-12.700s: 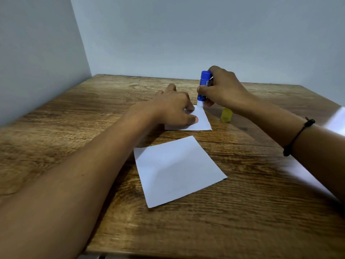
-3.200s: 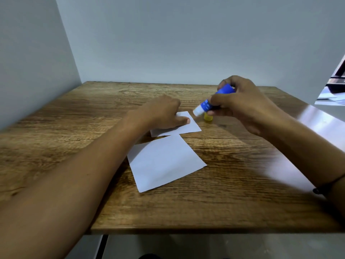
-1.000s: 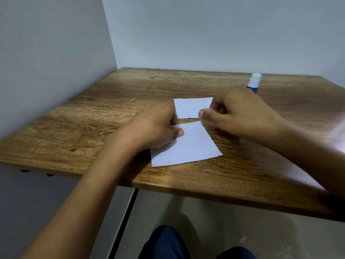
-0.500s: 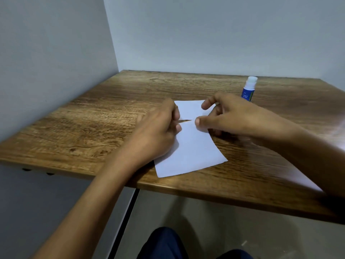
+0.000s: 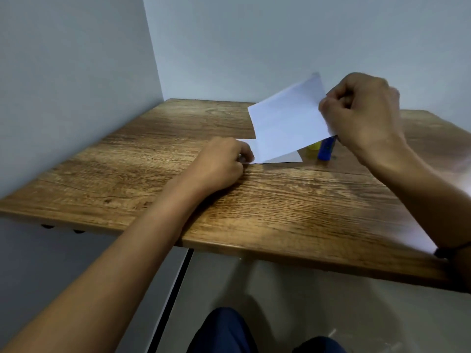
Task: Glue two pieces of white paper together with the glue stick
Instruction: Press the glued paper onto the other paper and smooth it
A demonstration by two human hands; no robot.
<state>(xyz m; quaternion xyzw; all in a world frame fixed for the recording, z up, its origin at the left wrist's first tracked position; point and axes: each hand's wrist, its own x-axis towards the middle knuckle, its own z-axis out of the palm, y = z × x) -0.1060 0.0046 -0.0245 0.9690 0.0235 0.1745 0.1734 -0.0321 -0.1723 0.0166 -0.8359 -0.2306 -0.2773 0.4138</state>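
On the wooden table (image 5: 280, 207), the left hand (image 5: 221, 161) pins down the near corner of the flat sheet (image 5: 288, 159) while the right hand (image 5: 362, 115) pinches an edge of the lifted sheet (image 5: 288, 123), raised and tilted above it. Joining seems under way; pressing flat remains. Behind stand the blue glue stick (image 5: 326, 149) and its yellow cap (image 5: 313, 147); no writing is legible.
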